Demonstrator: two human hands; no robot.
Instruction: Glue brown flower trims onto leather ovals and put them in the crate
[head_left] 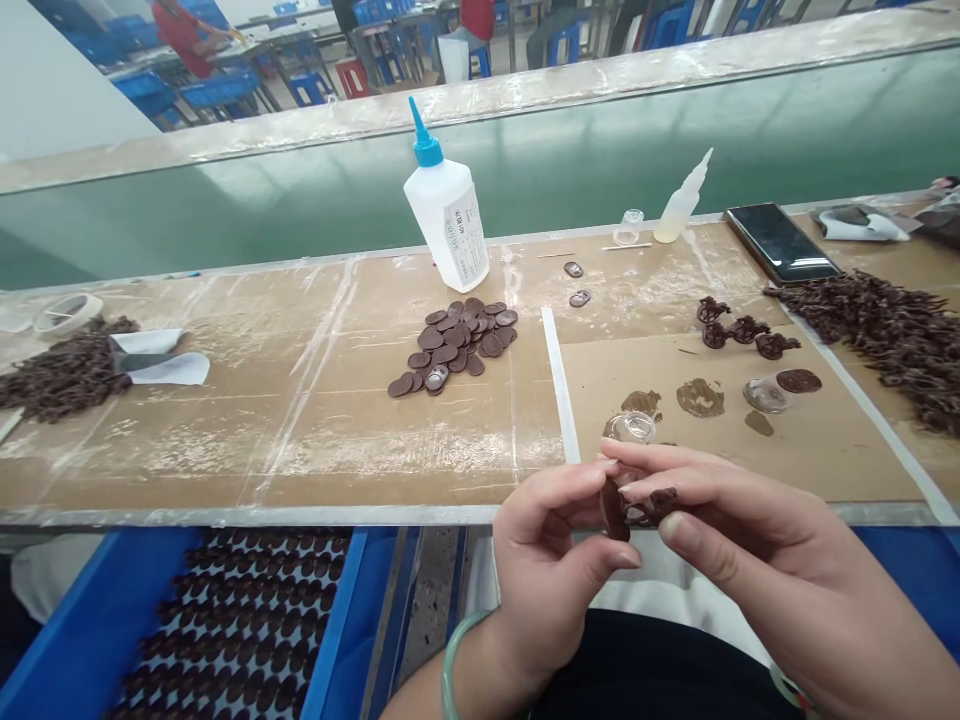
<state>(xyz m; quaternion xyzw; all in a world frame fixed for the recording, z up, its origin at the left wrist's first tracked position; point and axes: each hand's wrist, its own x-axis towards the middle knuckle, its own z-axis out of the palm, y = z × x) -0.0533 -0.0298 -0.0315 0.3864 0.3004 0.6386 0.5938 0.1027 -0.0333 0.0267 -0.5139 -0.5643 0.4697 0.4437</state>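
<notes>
My left hand [551, 560] pinches a small brown oval disc [613, 510] between thumb and fingers, just below the table's front edge. My right hand [750, 540] pinches a small brown ornate piece [651, 505] and presses it against the disc. A pile of the same brown discs [456, 343] lies in the middle of the cardboard-covered table [225, 430]. A heap of brown ornate pieces [885, 335] lies at the right. A few assembled brown pieces [739, 332] sit beyond my right hand.
A large glue bottle with a blue nozzle [448, 215] stands at the back centre, a small squeeze bottle [681, 205] and a phone [780, 243] to its right. Small clear caps [632, 428] and glue stains lie near my hands. A blue tray [240, 620] with rows of brown pieces sits below left.
</notes>
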